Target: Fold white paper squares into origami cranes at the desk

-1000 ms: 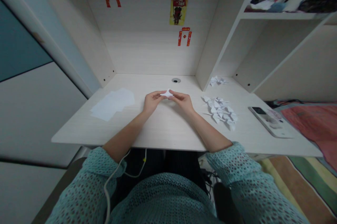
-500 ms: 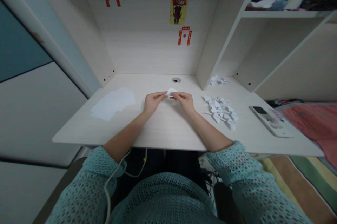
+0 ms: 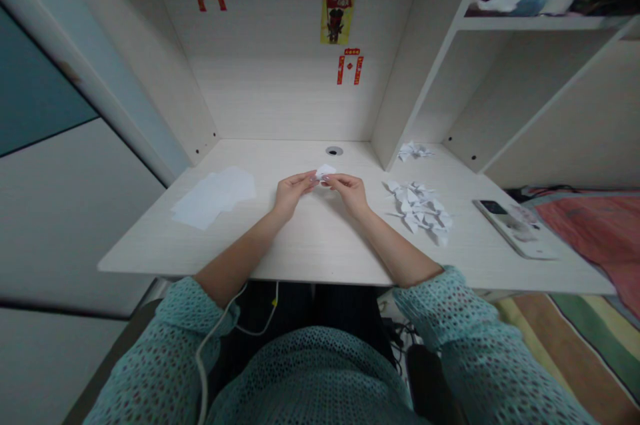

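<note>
Both of my hands meet over the middle of a pale wooden desk [image 3: 310, 245]. My left hand [image 3: 290, 193] and my right hand [image 3: 351, 190] each pinch one side of a small white folded paper [image 3: 324, 172], held just above the desk top. The fingers of both hands are closed on it. Most of the paper is hidden behind my fingertips.
A loose stack of white paper sheets [image 3: 213, 195] lies at the left. A heap of folded white paper figures [image 3: 419, 208] lies at the right, with a smaller bunch [image 3: 413, 150] further back. A phone [image 3: 517, 228] rests near the right edge. A shelf divider [image 3: 400, 105] stands right of centre.
The small paper has been turned and worked between my fingertips, and my hands have drawn slightly closer together. Nothing else on the desk moved.
</note>
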